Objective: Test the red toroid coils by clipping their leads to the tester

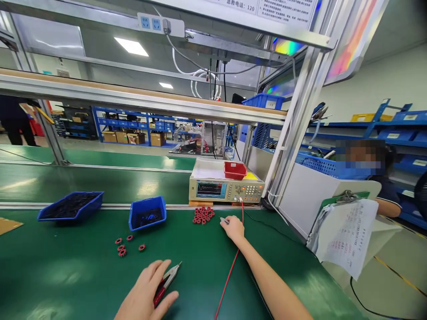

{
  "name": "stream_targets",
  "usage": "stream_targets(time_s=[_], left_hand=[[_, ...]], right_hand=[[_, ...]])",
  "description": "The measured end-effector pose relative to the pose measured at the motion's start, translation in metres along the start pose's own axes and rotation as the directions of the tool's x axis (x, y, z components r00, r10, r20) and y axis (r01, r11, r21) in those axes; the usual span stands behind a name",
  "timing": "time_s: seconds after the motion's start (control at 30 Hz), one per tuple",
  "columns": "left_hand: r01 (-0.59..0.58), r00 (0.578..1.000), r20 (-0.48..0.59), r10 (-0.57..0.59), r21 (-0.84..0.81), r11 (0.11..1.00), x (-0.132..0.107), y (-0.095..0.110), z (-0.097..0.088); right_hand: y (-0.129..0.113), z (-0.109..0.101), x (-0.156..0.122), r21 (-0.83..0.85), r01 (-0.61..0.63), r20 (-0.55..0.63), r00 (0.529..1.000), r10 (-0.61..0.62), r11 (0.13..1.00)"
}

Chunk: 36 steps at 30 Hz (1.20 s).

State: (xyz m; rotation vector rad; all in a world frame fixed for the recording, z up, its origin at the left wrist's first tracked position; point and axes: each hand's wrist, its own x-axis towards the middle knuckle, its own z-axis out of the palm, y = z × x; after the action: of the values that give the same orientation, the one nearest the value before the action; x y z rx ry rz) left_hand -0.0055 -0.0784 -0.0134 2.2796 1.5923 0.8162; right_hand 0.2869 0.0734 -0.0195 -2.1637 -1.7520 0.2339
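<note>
My left hand (147, 289) is over the near part of the green bench, thumb and fingers apart. Between them is a pair of pointed pliers (167, 284) with red handles, partly hidden by the hand; I see no firm grip on it. Further forward, my right hand (233, 229) has its fingers pinched together around a small greyish pointed thing (224, 220), too small to name. Just left of it lies a cluster of red-wound ring coils (203, 215). Several more loose ring coils (122, 247) lie ahead of my left hand.
A bench meter (227, 189) with a lit screen carries a red tray (235, 170). Its red cable (230, 275) runs under my right wrist. Blue bins (147, 213) with dark parts stand at left. A clipboard (347, 231) hangs at right, near a co-worker (387, 195).
</note>
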Motion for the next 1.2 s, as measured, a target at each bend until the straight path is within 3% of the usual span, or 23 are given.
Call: stream_targets(time_s=[0.07,0.13,0.37,0.5,0.6,0.77,0.9,1.0,1.2], left_hand=[[0.064,0.994,0.08,-0.071,0.095,0.993,0.014,-0.014,0.006],[0.056,0.986,0.15,-0.075,0.126,0.99,0.021,-0.019,0.007],[0.003,0.979,0.202,0.003,-0.026,1.0,0.029,-0.013,-0.001],[-0.1,0.98,0.161,0.12,-0.129,0.987,0.05,-0.016,0.006],[-0.121,0.989,0.071,0.128,-0.089,0.989,0.072,-0.025,0.018],[0.04,0.997,-0.063,-0.039,0.007,0.999,0.092,-0.061,0.023],[0.158,0.981,-0.12,-0.153,0.026,0.987,0.075,-0.086,0.006],[0.179,0.978,-0.111,-0.176,0.019,0.984,0.056,-0.075,-0.007],[0.179,0.981,0.128,-0.146,-0.308,0.934,0.051,-0.01,-0.001]], right_hand=[[-0.002,-0.001,0.012,-0.012,0.027,0.002,1.0,-0.027,1.0],[-0.004,-0.003,0.024,-0.018,0.066,0.013,0.998,-0.066,0.998],[0.0,-0.009,0.041,0.004,0.255,0.069,0.965,-0.255,0.967],[0.004,-0.009,0.022,0.03,0.331,0.086,0.939,-0.333,0.943],[0.005,-0.009,-0.002,0.056,0.373,0.095,0.921,-0.377,0.926],[0.004,-0.017,-0.046,0.128,0.438,0.148,0.879,-0.453,0.89],[0.013,-0.025,-0.067,0.178,0.439,0.2,0.86,-0.469,0.881],[0.019,-0.026,-0.068,0.194,0.401,0.208,0.875,-0.437,0.895],[0.0,-0.014,-0.065,0.147,0.368,0.192,0.9,-0.391,0.918]])
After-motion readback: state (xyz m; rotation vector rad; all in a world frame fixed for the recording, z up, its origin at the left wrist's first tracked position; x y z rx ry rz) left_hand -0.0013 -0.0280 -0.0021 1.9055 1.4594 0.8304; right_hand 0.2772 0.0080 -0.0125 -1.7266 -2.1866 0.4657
